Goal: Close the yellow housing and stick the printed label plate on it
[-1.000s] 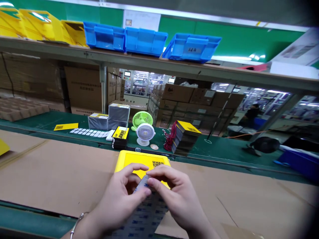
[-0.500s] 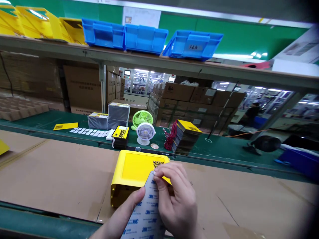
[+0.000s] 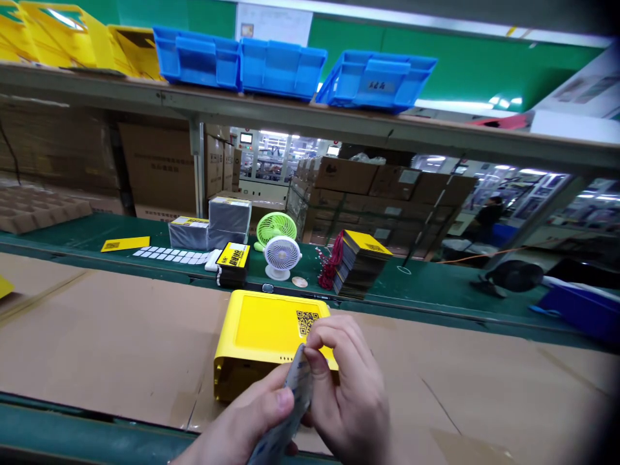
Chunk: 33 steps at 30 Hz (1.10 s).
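Note:
A flat sticker sheet with 3M-printed backing (image 3: pixel 289 420) is held up in front of me, turned nearly edge-on. My left hand (image 3: pixel 252 413) grips its lower left side, thumb on the near face. At the top corner, the thumb and forefinger of my right hand (image 3: pixel 346 387) pinch the edge; whether a backing layer is parting there I cannot tell. Just behind both hands a yellow box-shaped housing (image 3: pixel 264 323) rests on cardboard, its dark open side facing me. A QR code (image 3: pixel 307 323) shows on its top, close to my right fingers.
Brown cardboard (image 3: pixel 135 342) covers the bench. Behind it stand a white fan (image 3: pixel 282 254), a green fan (image 3: pixel 276 227), a stack of yellow-topped panels (image 3: pixel 363 268), red cables (image 3: pixel 330 265) and white labels (image 3: pixel 172 255). Blue bins (image 3: pixel 283 68) line the shelf above.
The 3M-backed sheet has turned from facing me to nearly edge-on, and its top corner is slightly lower. My left hand has rotated with it; my right hand keeps its pinch.

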### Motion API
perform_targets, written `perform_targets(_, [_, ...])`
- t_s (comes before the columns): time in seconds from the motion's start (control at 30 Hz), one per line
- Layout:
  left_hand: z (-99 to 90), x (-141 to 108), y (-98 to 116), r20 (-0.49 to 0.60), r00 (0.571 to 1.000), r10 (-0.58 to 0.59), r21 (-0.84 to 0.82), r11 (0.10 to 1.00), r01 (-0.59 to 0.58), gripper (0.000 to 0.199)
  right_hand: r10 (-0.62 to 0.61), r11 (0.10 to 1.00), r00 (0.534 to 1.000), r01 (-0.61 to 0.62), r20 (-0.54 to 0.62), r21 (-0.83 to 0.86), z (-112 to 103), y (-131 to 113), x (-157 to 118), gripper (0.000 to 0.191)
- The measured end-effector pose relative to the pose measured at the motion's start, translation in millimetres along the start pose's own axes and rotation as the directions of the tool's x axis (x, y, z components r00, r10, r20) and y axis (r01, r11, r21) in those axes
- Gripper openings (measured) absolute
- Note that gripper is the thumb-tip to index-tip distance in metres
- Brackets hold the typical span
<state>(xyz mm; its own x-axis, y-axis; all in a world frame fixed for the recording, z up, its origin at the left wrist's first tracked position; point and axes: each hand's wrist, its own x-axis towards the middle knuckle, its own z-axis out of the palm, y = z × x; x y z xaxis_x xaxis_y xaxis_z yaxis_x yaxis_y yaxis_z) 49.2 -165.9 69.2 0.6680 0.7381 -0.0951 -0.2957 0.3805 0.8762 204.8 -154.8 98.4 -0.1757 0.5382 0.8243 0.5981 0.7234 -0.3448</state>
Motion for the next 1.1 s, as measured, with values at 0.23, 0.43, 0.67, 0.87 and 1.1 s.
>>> perform_targets(0.23, [-0.9,4,-6,0.156,0.987,-0.05,-0.404,0.908,0.109,0.067,-0.136,0.991,0.987,0.137,-0.087,0.009,8,1,-10,0.018])
perform_targets(0.43, [-3.0,4,-1,0.168,0.986,0.02,-0.508,0.859,0.069,0.068,-0.102,0.989,0.995,0.101,0.005,0.104,4,-2,-11,0.022])
perform_targets(0.67, [3.2,1,-4,-0.049,0.995,0.082,-0.209,0.974,-0.09,0.061,0.0,0.998,0.999,0.003,0.051,-0.057,-4,-9,-1,0.022])
perform_targets(0.87, [7.0,-3,5,-0.093,0.994,0.057,0.013,0.998,-0.056,0.059,0.105,0.994,0.99,-0.108,0.098,0.034,-5,-12,0,0.016])
perform_targets(1.1, [7.8,3,-4,0.027,0.999,0.022,-0.329,0.944,-0.012,0.064,0.062,0.998,0.995,-0.06,0.083,-0.025,1,-6,-9,0.008])
